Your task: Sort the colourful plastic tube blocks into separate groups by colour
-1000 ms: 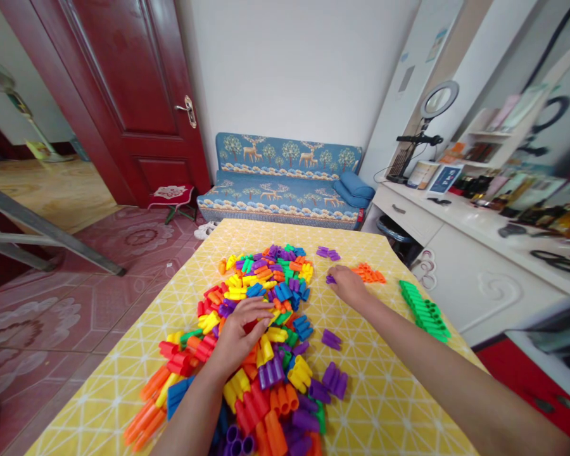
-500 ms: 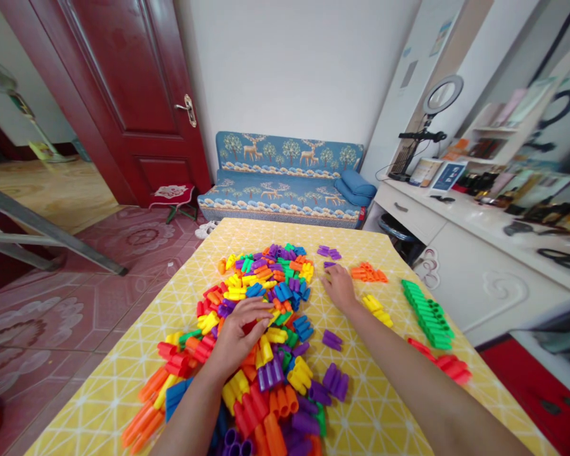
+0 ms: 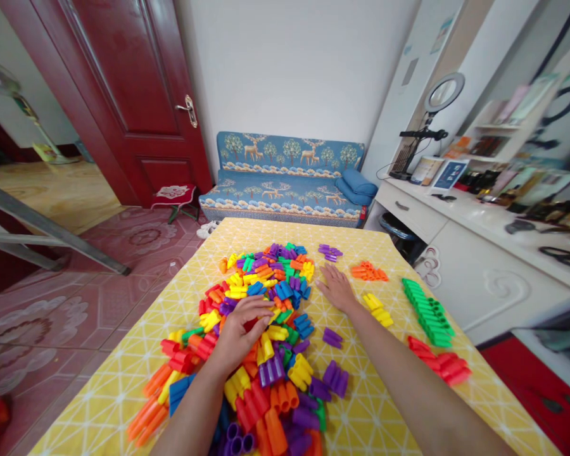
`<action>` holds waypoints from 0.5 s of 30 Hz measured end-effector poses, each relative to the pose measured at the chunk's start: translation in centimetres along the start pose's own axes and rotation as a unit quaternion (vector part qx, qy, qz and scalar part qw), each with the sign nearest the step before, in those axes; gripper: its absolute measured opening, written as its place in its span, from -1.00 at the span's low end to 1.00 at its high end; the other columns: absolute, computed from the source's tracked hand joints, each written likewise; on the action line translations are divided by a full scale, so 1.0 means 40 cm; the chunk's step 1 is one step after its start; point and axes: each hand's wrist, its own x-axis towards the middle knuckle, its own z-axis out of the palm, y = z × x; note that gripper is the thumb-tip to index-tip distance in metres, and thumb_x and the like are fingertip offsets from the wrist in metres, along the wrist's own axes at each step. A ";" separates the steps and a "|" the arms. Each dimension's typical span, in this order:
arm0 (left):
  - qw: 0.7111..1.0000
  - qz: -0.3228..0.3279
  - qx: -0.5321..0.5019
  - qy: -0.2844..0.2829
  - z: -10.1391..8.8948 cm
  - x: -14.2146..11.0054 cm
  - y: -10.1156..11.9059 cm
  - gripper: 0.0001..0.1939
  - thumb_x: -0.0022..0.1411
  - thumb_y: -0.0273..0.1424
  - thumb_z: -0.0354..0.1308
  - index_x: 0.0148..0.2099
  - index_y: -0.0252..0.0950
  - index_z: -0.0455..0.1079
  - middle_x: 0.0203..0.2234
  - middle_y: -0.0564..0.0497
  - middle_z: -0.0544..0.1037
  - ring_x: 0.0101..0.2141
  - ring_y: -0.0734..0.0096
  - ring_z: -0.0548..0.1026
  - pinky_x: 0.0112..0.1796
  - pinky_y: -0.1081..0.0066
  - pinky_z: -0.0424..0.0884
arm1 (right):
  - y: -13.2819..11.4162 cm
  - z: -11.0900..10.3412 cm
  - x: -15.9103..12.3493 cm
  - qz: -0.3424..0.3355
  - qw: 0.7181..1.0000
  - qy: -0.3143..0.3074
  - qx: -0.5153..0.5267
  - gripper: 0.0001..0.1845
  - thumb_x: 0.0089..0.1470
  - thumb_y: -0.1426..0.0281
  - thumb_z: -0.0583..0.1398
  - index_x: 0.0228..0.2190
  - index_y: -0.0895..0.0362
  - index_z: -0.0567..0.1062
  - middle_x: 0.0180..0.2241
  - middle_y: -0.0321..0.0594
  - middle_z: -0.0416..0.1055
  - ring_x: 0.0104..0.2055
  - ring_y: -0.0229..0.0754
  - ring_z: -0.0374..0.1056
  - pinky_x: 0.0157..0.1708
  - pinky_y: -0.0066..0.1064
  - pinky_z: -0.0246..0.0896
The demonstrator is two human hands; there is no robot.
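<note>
A big heap of coloured plastic tube blocks point(image 3: 261, 316) lies in the middle of the yellow tablecloth point(image 3: 361, 405). My left hand point(image 3: 240, 332) rests on the heap with fingers curled over a red block. My right hand point(image 3: 335, 286) lies flat and open on the cloth, just right of the heap and below a small group of purple blocks point(image 3: 330, 252). Sorted groups lie to the right: orange blocks point(image 3: 368, 272), yellow blocks point(image 3: 377, 309), a row of green blocks point(image 3: 427, 311) and red blocks point(image 3: 439, 364).
A white dresser point(image 3: 475, 253) with a ring light point(image 3: 441, 95) and clutter stands right of the table. Beyond the table's far edge are a blue patterned sofa point(image 3: 285, 183), a small red stool point(image 3: 173, 195) and a dark red door point(image 3: 123, 95). A ladder leg point(image 3: 52, 231) crosses the left floor.
My right hand let go of a purple block near the purple group and drew back toward me, now flat and empty. The left hand has stayed on the heap.
</note>
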 end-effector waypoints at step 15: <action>0.986 0.031 0.125 -0.104 -0.035 0.042 0.045 -0.73 0.30 -0.28 0.06 -0.07 -0.20 0.53 -0.08 -0.07 0.56 0.00 0.23 0.45 0.04 0.18 0.34 | -0.022 -0.029 -0.174 0.013 0.914 0.119 0.388 -0.48 0.10 -0.04 0.10 -0.20 0.09 0.58 -0.11 -0.09 0.51 -0.02 -0.01 0.38 0.08 -0.10 0.18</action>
